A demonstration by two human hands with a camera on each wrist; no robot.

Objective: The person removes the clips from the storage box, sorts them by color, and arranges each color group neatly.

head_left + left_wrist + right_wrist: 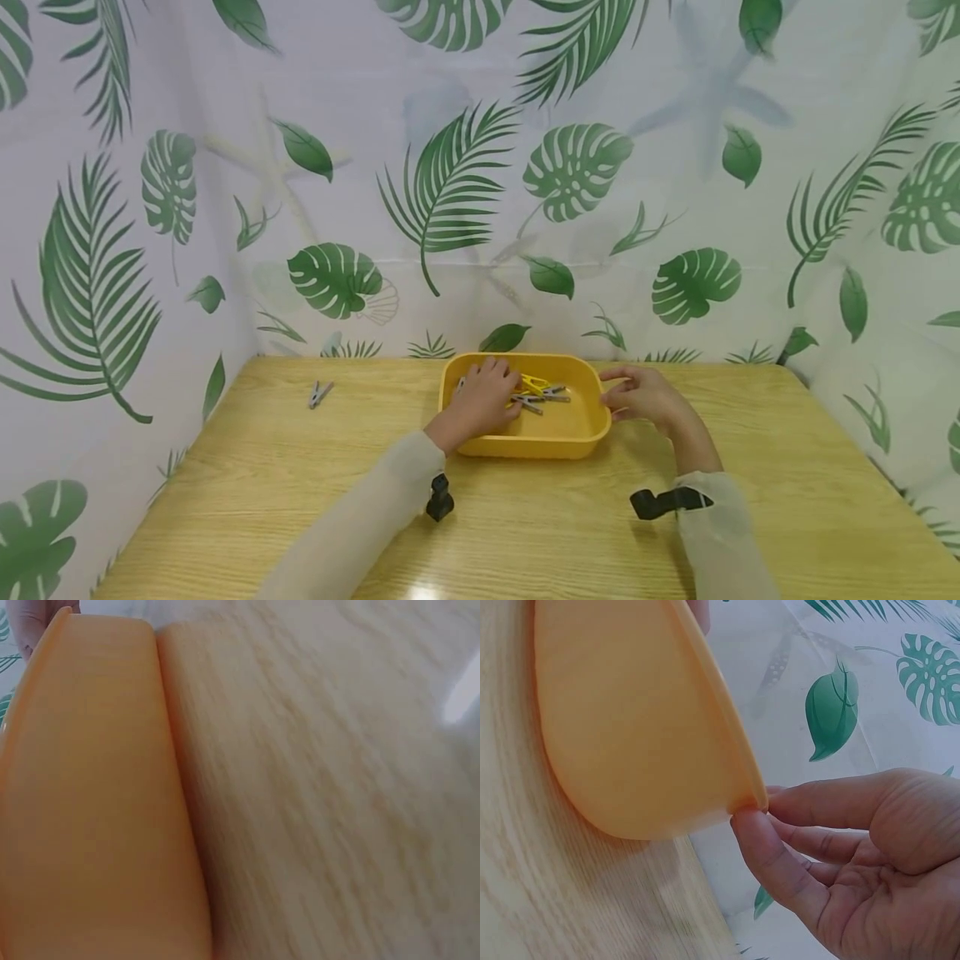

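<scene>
A yellow plastic basin (540,450) stands on the table with several clothespins inside. Yellow (536,384) and grey clothespins (529,406) lie near its middle. My left hand (483,398) reaches over the front rim into the left half, fingers bent down by the clothespins; I cannot tell whether it holds one. At the basin's right end, my right hand (645,396) pinches the rim between thumb and fingers, clearest in the right wrist view, where the basin wall (630,712) fills the upper left. The left wrist view shows the basin's outer side (97,787).
One grey clothespin (318,395) lies apart on the wooden table (285,483), left of the basin near the back edge. A leaf-patterned cloth (465,275) hangs behind the table and along both sides. Each wrist wears a small black camera mount (439,500).
</scene>
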